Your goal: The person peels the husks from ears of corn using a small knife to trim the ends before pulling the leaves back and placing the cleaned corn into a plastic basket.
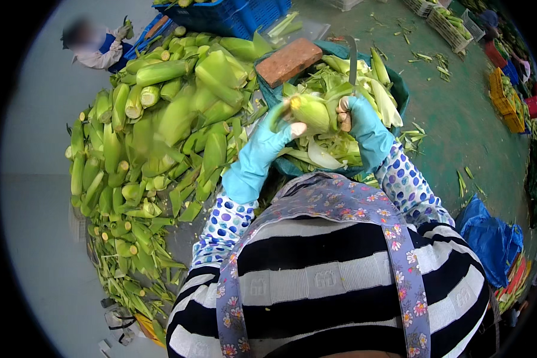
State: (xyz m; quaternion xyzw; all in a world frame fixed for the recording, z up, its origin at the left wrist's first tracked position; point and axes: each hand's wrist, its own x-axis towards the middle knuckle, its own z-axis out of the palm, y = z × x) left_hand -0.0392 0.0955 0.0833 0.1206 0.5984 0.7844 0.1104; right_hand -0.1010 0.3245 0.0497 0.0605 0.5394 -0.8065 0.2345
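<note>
My left hand [273, 134], in a blue glove with pale fingertips, grips a partly husked ear of corn [311, 112] by its stalk-end side. Loose husk around the ear is blurred. My right hand [362, 118], gloved alike, is closed at the ear's other side. A curved metal blade [353, 62] rises from this fist; its handle is hidden in the hand. Beneath both hands, a green sack [400, 91] stands open, filled with stripped corn husks [324, 154]. On the sack's far left rim rests a red brick [289, 61].
A large heap of unhusked corn [112, 147] lies to my left. Beyond it stands a blue plastic crate [232, 18]. Another person [98, 47] works at the far left. White crates [449, 29] and yellow crates [505, 100] line the right, and a blue tarp [487, 237] lies nearby.
</note>
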